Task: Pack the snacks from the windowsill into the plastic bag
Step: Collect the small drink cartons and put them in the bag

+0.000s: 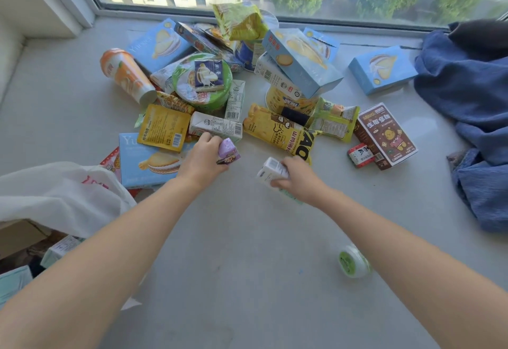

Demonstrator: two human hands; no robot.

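Head view of a windowsill (247, 238) below a window. The left grip (202, 157) is clenched round a small purple packet (227, 151), held just in front of a white drink carton (217, 125) that lies on its side at the near edge of the snack pile. The right grip (298, 179) grasps a small white carton (271, 170), fingers curled round it, near the tail of a long yellow crisp bag (280, 131). The white plastic bag (63, 197) lies crumpled at the left edge of the sill, beside the left forearm, touching a flat blue biscuit box (148, 163). Most of the snacks remain heaped on the sill towards the glass: an orange cup (125, 73) on its side, a green-rimmed bowl (202, 81) with a dark sachet on its lid, a yellow pouch (165, 128), and a tilted blue box (302, 59) propped on a round yellow tub. A further blue box (382, 69) lies apart to the right; a brown box (386, 135) lies nearer, with a small red-and-white pack (360, 154) just beside it. A small green-lidded tub (354, 262) lies alone by the right forearm. Blue cloth (467, 95) is bunched at the right edge.
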